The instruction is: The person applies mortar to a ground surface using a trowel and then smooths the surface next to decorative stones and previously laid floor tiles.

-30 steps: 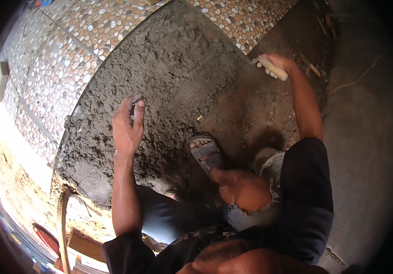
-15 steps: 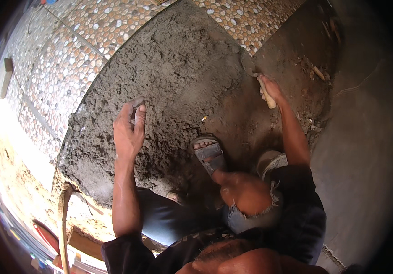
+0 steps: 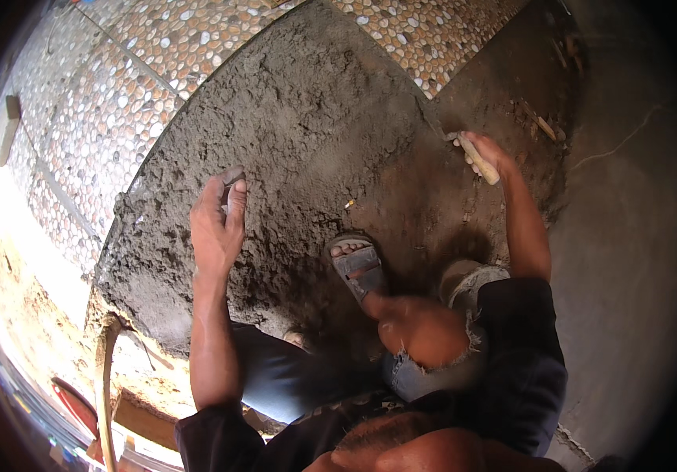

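One dark-grey strapped sandal (image 3: 358, 266) stands beside the coarse part of the grey mortar bed (image 3: 275, 118). Farther, the left hand (image 3: 219, 219) is over the bed, fingers curled toward thumb; whether it grips anything cannot be determined. The right hand (image 3: 486, 149) grasps the pale-yellow rod-shaped handle (image 3: 481, 167), long axis slanting far-left toward the near corner of the brown-and-white pebbled tile (image 3: 425, 43). The right hand is nearer that corner.

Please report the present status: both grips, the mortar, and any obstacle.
Right grip closed on pale tool handle. Left grip loosely curled above gray mortar, contents unclear. Mortar rough at left. Possible obstacles: small pale scrap, sandaled foot.
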### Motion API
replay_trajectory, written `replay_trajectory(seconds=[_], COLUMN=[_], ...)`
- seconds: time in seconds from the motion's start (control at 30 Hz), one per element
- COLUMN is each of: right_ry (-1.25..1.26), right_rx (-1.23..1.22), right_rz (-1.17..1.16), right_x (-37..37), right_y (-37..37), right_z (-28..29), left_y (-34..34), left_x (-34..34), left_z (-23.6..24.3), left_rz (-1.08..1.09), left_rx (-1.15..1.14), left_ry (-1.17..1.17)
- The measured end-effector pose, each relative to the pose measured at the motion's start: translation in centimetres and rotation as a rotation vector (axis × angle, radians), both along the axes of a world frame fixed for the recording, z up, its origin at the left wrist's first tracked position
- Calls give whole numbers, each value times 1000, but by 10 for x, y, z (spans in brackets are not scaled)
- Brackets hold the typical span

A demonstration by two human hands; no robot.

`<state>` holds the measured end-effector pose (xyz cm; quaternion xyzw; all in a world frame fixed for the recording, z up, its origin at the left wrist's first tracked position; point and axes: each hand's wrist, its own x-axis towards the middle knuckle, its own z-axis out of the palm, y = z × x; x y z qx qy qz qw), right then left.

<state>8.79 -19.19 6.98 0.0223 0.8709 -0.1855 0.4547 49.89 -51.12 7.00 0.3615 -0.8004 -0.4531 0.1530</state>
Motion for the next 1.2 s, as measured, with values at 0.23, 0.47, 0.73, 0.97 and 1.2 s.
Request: replay_trajectory(seconds=[0.23,0.47,0.73,0.97,1.2], right_ry=[5,240,401,242,607], right_rx=[-72,-105,172,-110,197], right_rz=[13,65,426,-135,547], right_x=[12,49,42,87,96], right_y=[-25,-42,-43,-31,5], right_z=[-17,-23,-36,-41,-75], left_y=[1,2,2,5,4], left_x=[-6,-7,-6,4,13], left_z=[7,7,8,27,22], left_rz=[-60,-30,-28,-16,3], left_rx=[9,1,-10,-10,-35], left_ry=[-62,-63,-11,-14,29])
